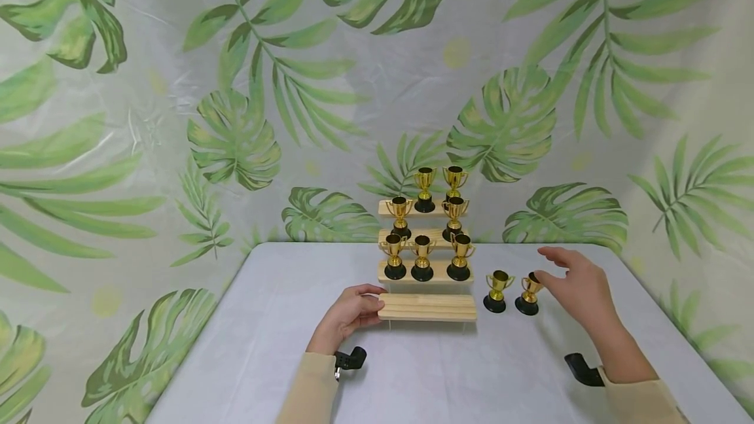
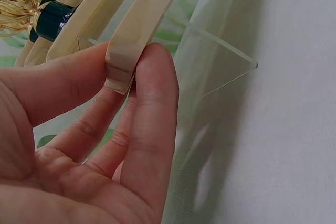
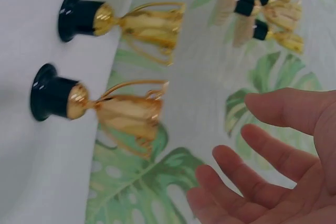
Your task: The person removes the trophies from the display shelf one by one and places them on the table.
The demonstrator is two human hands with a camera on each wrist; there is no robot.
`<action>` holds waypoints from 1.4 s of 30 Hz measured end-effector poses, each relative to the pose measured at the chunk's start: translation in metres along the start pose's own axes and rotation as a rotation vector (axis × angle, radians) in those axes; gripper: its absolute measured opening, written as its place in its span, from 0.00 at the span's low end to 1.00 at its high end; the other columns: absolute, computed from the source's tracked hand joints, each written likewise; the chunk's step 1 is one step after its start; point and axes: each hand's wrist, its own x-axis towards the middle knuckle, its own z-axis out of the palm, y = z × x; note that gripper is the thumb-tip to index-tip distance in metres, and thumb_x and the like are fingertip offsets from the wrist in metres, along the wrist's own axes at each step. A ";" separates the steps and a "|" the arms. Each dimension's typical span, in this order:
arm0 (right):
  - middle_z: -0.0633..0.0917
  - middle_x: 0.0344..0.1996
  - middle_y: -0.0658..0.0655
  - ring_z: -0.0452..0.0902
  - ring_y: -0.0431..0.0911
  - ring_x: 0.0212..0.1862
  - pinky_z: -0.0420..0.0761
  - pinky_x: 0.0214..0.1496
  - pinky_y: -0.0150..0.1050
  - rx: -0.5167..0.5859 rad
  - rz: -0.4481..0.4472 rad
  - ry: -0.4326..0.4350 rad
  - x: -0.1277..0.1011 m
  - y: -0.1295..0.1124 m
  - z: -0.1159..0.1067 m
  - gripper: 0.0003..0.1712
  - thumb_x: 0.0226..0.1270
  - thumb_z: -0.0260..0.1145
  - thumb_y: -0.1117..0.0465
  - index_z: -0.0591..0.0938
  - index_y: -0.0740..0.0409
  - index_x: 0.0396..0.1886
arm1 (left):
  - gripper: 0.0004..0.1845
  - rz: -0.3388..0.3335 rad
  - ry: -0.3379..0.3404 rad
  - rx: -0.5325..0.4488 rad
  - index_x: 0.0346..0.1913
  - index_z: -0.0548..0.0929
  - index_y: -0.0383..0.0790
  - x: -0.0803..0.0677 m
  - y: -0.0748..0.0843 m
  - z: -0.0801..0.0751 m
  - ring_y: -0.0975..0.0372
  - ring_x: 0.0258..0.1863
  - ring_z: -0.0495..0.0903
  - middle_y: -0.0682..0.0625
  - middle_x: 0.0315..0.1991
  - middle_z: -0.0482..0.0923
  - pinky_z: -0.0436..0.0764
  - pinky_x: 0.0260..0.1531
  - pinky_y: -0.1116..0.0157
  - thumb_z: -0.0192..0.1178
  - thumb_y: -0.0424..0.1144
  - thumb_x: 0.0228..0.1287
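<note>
Sleeved left hand [image 1: 347, 315] pinches the lowest wooden step [image 1: 427, 306]; right hand [image 1: 580, 286] hovers, fingers [image 3: 247, 174] loosely spread, just beyond two small trophies [image 1: 511, 292] on the tabletop [image 1: 271, 352]. They look light, tippy; grasp by the cup.

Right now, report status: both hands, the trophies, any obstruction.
Left hand pinches the pale wooden bottom shelf. Right hand open, beside the nearer small gold trophy on the table. Nothing between them.

Stand [image 1: 427, 271]: table [image 1: 265, 319] centre, before the backdrop [image 1: 177, 116].
Shelves: seven trophies [image 1: 421, 258] on the upper three.
Two trophies [image 1: 510, 292]: on the table, right of the stand.
</note>
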 end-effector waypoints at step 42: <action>0.85 0.51 0.60 0.81 0.56 0.52 0.82 0.53 0.54 0.211 -0.100 0.087 0.005 -0.086 0.041 0.21 0.67 0.71 0.64 0.82 0.57 0.60 | 0.20 0.001 -0.015 0.005 0.58 0.79 0.29 0.000 0.000 0.000 0.55 0.37 0.86 0.39 0.44 0.83 0.87 0.36 0.60 0.64 0.28 0.62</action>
